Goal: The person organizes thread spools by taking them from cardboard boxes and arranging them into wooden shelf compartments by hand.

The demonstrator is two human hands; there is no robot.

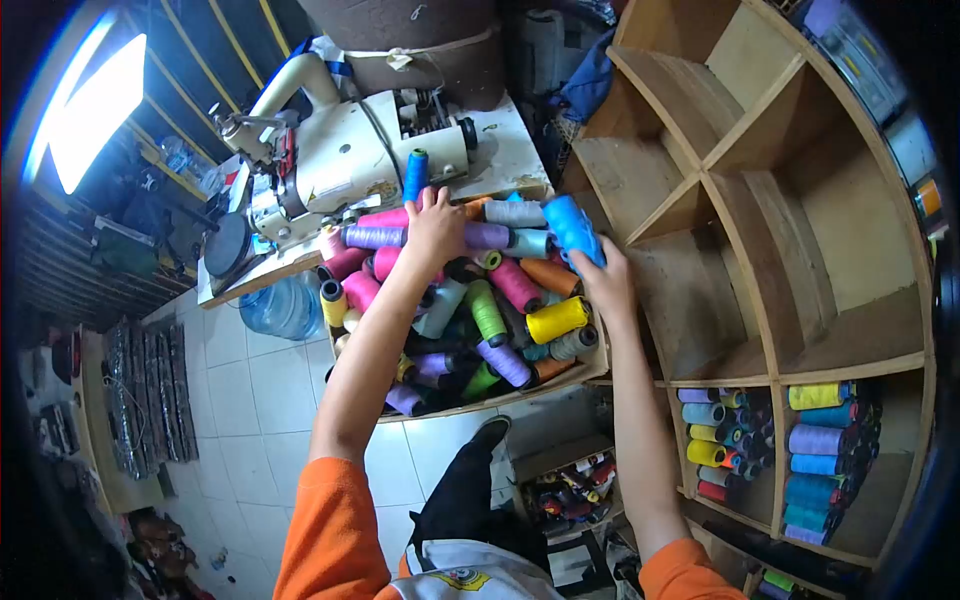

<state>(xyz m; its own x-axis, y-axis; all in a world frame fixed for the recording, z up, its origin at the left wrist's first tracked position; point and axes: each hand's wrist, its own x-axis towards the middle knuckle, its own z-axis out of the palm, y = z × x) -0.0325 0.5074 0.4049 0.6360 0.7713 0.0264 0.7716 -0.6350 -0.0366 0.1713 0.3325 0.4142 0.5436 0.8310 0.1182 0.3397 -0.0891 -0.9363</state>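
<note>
A box (484, 400) heaped with thread spools in many colours lies before me. My left hand (436, 228) reaches over its far side, its fingers bent down on the spools near a pink one; what they grip, if anything, is hidden. Just beyond those fingers a blue spool (415, 175) stands upright. At the box's right corner my right hand (606, 268) is closed on a bright blue spool (571, 225), which is tilted and raised. A yellow spool (558, 320) and a green spool (486, 311) lie on the heap between my arms.
Wooden shelving (775, 380) fills the right side, with spools stacked in its lower compartments. A sewing machine (345, 155) stands on a table (510, 150) beyond the box. A large water bottle (280, 305) and a smaller box of spools (530, 465) are low down.
</note>
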